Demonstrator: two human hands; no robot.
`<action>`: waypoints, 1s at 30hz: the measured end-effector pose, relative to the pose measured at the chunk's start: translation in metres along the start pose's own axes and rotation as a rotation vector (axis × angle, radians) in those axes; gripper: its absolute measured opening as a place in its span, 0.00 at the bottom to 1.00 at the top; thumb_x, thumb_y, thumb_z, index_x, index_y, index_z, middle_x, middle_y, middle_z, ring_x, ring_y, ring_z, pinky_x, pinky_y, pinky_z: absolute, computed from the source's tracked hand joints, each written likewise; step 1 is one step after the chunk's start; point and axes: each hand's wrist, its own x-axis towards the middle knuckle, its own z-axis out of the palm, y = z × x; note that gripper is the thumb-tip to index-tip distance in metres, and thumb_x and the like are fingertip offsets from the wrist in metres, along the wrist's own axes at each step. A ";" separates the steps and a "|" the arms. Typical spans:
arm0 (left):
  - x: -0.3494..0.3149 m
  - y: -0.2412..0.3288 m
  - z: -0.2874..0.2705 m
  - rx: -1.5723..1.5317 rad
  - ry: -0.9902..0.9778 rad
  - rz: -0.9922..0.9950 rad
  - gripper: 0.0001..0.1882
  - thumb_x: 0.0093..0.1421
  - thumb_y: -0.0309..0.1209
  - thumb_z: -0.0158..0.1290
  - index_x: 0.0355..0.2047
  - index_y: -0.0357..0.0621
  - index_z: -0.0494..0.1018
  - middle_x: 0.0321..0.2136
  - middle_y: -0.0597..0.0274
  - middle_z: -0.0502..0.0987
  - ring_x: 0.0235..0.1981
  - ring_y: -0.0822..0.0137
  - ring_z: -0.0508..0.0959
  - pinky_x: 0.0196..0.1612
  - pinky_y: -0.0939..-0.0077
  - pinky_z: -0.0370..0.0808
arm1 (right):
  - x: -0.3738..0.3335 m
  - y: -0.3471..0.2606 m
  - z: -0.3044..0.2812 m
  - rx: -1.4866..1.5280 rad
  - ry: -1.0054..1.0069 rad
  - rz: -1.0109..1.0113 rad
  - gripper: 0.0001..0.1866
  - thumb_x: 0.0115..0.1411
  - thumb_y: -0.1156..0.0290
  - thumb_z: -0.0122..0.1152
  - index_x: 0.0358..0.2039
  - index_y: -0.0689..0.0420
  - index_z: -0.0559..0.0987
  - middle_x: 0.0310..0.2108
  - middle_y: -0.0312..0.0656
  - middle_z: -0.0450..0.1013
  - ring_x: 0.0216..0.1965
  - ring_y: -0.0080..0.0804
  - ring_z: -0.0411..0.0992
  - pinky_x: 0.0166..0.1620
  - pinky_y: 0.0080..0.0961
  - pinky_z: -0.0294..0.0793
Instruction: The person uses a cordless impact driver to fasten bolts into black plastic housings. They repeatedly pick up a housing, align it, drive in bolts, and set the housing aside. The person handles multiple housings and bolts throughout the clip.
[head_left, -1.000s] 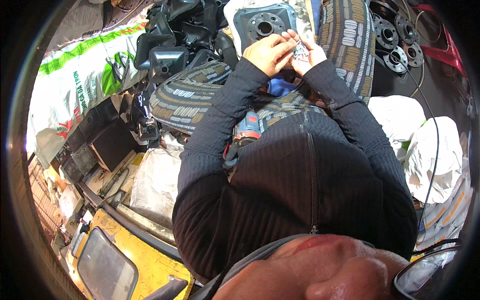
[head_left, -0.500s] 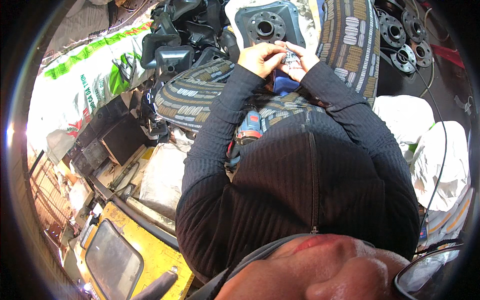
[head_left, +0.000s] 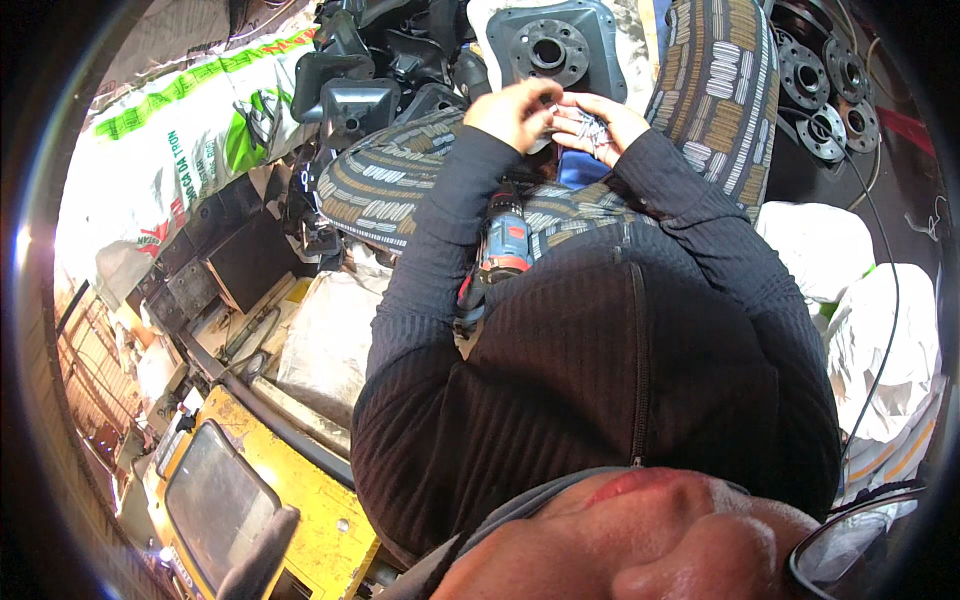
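Note:
My left hand (head_left: 508, 115) is closed, thumb and fingers drawn together beside the right fingertips. Whatever it may pinch is too small to make out. My right hand (head_left: 622, 122) is cupped palm up, holding a cluster of small silvery metal pieces (head_left: 594, 131); their exact kind cannot be read. Just beyond both hands lies a dark square housing (head_left: 590, 35) with rounded corners, and a round flange (head_left: 548, 52) with a central hole and bolt holes is on it. Under my hands there is a patch of blue cloth (head_left: 580, 170).
A blue and red cordless drill (head_left: 507, 240) rests by my left forearm. Several dark housings (head_left: 358, 108) are piled at far left, near a white-green sack (head_left: 150, 170). Metal flanges (head_left: 803, 75) lie at far right beside a cable (head_left: 885, 230). White bags (head_left: 880, 340) stand at right.
My left hand has pulled slightly left, away from the right palm. The right hand has opened more, exposing the silvery pieces. The whole view has shifted a little.

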 end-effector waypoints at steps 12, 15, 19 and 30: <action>0.020 -0.049 0.008 0.018 0.339 0.092 0.08 0.56 0.26 0.54 0.37 0.45 0.78 0.27 0.64 0.76 0.27 0.71 0.76 0.29 0.76 0.72 | 0.005 -0.002 -0.003 0.066 0.087 -0.072 0.19 0.65 0.66 0.46 0.49 0.67 0.70 0.47 0.51 0.72 0.47 0.41 0.73 0.48 0.36 0.77; 0.018 -0.045 0.016 0.305 0.438 0.131 0.07 0.50 0.28 0.57 0.32 0.47 0.77 0.26 0.59 0.75 0.29 0.58 0.77 0.34 0.66 0.73 | 0.006 -0.001 -0.002 0.077 0.080 -0.061 0.18 0.65 0.66 0.46 0.49 0.67 0.70 0.46 0.51 0.72 0.47 0.41 0.73 0.48 0.35 0.77; 0.021 -0.044 0.016 0.519 0.440 0.085 0.07 0.50 0.32 0.58 0.31 0.48 0.75 0.28 0.59 0.76 0.30 0.57 0.77 0.37 0.64 0.73 | 0.008 -0.003 -0.003 0.048 0.104 -0.086 0.18 0.64 0.66 0.46 0.49 0.67 0.70 0.45 0.50 0.73 0.46 0.40 0.74 0.45 0.33 0.79; 0.030 -0.057 0.004 -0.370 0.295 0.029 0.13 0.53 0.25 0.57 0.40 0.46 0.77 0.29 0.64 0.80 0.29 0.78 0.77 0.33 0.83 0.73 | 0.006 -0.007 -0.003 0.090 0.145 -0.096 0.18 0.64 0.67 0.47 0.49 0.66 0.70 0.44 0.50 0.73 0.44 0.39 0.75 0.42 0.31 0.80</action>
